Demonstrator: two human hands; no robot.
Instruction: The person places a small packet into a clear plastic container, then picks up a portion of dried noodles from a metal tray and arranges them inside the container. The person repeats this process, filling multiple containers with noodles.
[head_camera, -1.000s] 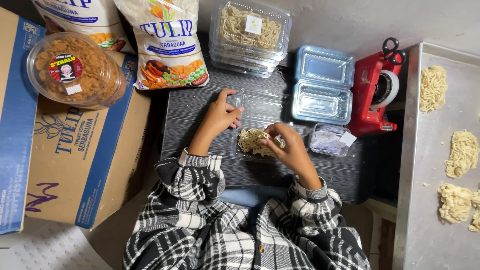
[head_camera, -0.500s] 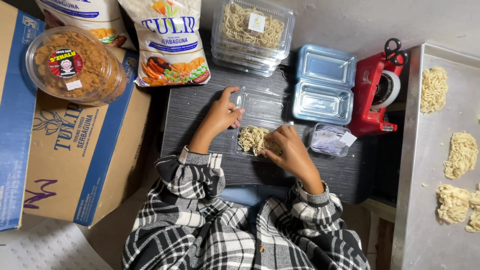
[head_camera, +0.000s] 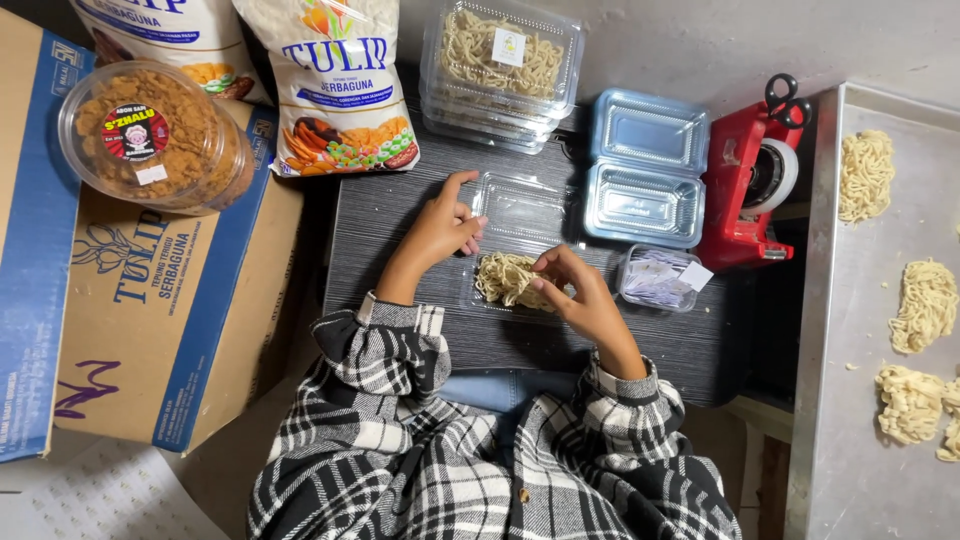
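Note:
An open clear plastic clamshell container (head_camera: 525, 212) lies on the dark table (head_camera: 400, 210) in front of me. Its near half holds a pale noodle portion (head_camera: 503, 280). My left hand (head_camera: 438, 232) rests at the container's left edge, with its fingers curled against the rim by the hinge. My right hand (head_camera: 585, 295) is at the right side of the noodles, its fingertips pinched together on the strands. Both sleeves are black-and-white plaid.
A stack of filled noodle containers (head_camera: 500, 65) and an empty open container (head_camera: 645, 175) stand behind. A red tape dispenser (head_camera: 745, 200) and a small box of labels (head_camera: 655, 280) sit on the right. A metal tray (head_camera: 830, 330) holds noodle nests (head_camera: 925, 305). Flour bags (head_camera: 335, 85), a snack tub (head_camera: 150, 135) and a cardboard box (head_camera: 150, 320) are on the left.
My right hand has drawn slightly to the right, so more of the noodle portion shows. The left hand stays at the container's left edge.

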